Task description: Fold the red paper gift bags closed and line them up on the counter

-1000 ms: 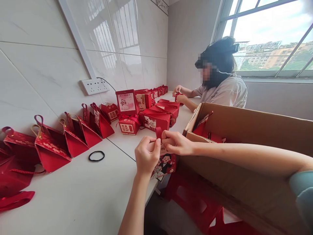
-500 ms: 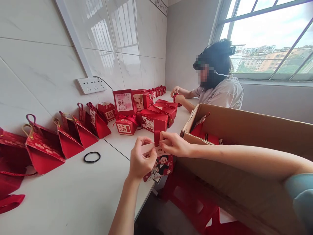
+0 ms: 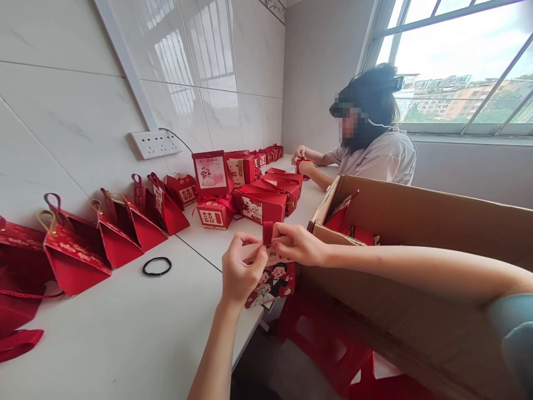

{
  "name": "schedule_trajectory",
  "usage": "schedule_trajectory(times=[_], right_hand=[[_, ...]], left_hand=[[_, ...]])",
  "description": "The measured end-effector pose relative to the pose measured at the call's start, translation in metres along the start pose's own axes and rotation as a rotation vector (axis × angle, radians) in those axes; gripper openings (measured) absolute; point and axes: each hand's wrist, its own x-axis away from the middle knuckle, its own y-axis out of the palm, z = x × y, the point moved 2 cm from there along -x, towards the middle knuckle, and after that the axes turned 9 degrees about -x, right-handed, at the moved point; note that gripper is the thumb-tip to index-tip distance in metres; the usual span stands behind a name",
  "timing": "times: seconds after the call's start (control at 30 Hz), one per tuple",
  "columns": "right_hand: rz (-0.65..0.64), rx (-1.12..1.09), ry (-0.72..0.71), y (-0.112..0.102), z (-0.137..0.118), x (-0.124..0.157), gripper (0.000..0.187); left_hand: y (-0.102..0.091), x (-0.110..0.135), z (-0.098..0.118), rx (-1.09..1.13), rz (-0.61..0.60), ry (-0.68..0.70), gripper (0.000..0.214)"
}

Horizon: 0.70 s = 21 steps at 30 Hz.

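Your left hand (image 3: pixel 242 272) and right hand (image 3: pixel 303 245) pinch the couple-printed gift box (image 3: pixel 278 284) at its top, beside the white table's (image 3: pixel 145 339) edge, flanking the red ribbon loop (image 3: pixel 268 232), apparently to keep it upright.

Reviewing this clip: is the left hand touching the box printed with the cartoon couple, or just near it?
Touching. The head view shows the left hand gripping the pale top of the box, thumb against its front.

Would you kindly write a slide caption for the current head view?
Left hand and right hand pinch the top of a printed box, beside an open carton.
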Motion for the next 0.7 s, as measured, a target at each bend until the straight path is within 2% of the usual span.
schedule_trajectory(times=[0.2, 0.3, 0.43, 0.57, 0.7], right_hand=[[0.032, 0.012, 0.003, 0.0005, 0.0036, 0.0015, 0.006], [0.018, 0.074, -0.05, -0.0003, 0.0055, 0.0008, 0.008], [0.018, 0.135, -0.112, -0.001, 0.0049, 0.0005, 0.019], [0.024, 0.139, -0.096, -0.0008, 0.0022, 0.0015, 0.018], [-0.007, 0.155, -0.148, -0.0009, 0.0002, 0.0017, 0.009]], left_hand=[[0.0009, -0.0031, -0.0007, 0.068, -0.056, -0.092, 0.011], [0.0023, -0.0021, 0.0003, 0.086, -0.044, -0.104, 0.014], [0.0033, 0.0012, 0.0015, 0.174, -0.034, -0.116, 0.033], [0.002, 0.0031, 0.0016, 0.156, -0.06, -0.135, 0.021], [0.0016, 0.0016, 0.002, 0.134, -0.077, -0.152, 0.014]])
